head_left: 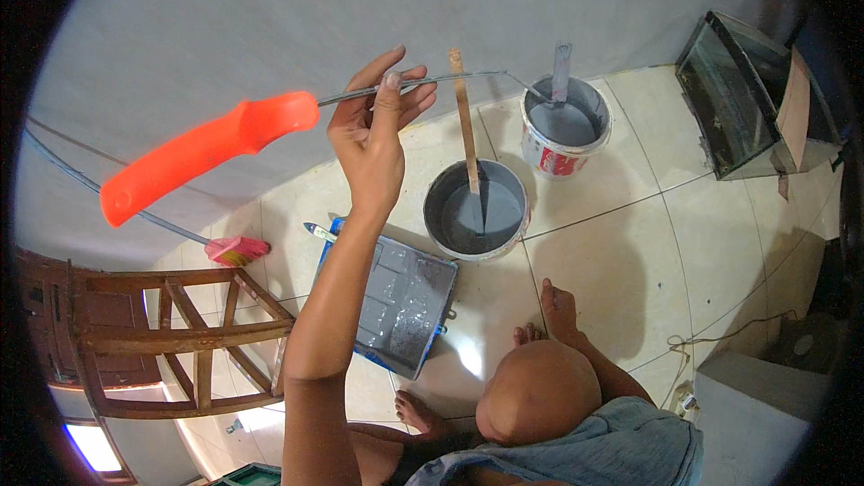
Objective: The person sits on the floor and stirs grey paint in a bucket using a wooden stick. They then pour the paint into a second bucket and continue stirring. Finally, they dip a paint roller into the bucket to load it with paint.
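Note:
My left hand (367, 130) is raised and holds a paint roller frame by its metal rod, pinched between thumb and fingers. The frame's bright orange handle (202, 157) sticks out to the left of the hand. Its thin rod runs right and bends down, ending in view over the white bucket (569, 160) of grey paint. A grey-stained stick (561, 72) stands in that bucket. Closer to me, a second bucket (520, 238) of grey paint has a wooden stick (465, 117) leaning in it. My right hand is out of view.
A blue paint tray (409, 369) coated with wet grey paint lies below my forearm, a brush (319, 232) by its far corner. A pink broom (236, 250) and wooden furniture frame (189, 339) are left. A glass tank (733, 94) and cable (733, 326) are right. My feet are near the buckets.

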Action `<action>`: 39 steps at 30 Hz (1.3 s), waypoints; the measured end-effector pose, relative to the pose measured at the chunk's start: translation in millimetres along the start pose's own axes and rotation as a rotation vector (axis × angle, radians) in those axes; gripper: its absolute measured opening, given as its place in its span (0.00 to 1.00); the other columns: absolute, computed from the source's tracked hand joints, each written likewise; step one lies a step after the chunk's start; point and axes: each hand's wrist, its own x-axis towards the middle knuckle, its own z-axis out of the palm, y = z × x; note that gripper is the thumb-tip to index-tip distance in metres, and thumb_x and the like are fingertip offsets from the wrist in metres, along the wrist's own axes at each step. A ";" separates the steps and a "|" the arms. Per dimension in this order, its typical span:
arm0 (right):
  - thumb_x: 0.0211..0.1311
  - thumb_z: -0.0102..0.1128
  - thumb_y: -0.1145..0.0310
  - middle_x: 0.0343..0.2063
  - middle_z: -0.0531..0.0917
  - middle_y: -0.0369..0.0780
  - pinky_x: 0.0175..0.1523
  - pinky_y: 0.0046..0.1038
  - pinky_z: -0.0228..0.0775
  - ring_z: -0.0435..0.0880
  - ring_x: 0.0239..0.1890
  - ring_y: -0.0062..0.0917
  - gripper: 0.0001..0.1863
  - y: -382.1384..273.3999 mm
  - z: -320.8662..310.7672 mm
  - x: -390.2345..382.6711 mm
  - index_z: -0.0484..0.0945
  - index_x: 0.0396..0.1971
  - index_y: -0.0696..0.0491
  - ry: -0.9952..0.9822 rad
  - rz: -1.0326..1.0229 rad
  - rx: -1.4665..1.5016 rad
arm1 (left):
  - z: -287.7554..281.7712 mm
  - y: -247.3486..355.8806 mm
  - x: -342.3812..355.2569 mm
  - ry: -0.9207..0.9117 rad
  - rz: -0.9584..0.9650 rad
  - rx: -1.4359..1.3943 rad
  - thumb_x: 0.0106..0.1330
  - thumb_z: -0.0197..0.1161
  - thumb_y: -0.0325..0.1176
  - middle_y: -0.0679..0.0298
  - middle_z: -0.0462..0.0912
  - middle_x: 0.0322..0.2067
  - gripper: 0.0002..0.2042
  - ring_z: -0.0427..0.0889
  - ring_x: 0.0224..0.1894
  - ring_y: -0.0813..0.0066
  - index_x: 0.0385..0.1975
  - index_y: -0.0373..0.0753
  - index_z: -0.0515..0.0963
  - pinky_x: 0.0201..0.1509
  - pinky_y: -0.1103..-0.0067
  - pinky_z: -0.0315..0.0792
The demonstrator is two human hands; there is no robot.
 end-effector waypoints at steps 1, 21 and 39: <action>0.70 0.41 0.52 0.12 0.71 0.49 0.27 0.39 0.61 0.67 0.14 0.40 0.29 1.9 2.0 -1.3 0.70 0.15 0.59 -0.006 -0.009 0.006 | -0.7 0.4 -1.7 0.007 -0.002 0.001 0.70 0.53 0.36 0.43 0.79 0.42 0.18 0.83 0.42 0.57 0.53 0.28 0.69 0.47 0.68 0.81; 0.70 0.40 0.54 0.13 0.73 0.49 0.29 0.42 0.64 0.73 0.17 0.43 0.28 -8.6 4.0 -10.4 0.71 0.15 0.58 -0.007 -0.270 -0.129 | -10.7 -1.6 -13.6 0.049 -0.006 -0.028 0.70 0.53 0.36 0.41 0.78 0.42 0.18 0.83 0.43 0.53 0.52 0.27 0.68 0.47 0.67 0.81; 0.65 0.42 0.57 0.22 0.76 0.47 0.34 0.41 0.68 0.77 0.26 0.45 0.16 20.8 5.9 -1.2 0.70 0.29 0.55 -0.230 -0.078 -0.019 | -12.5 1.4 -9.2 -0.049 -0.084 -0.026 0.69 0.54 0.31 0.48 0.80 0.39 0.13 0.84 0.39 0.66 0.47 0.29 0.74 0.46 0.73 0.81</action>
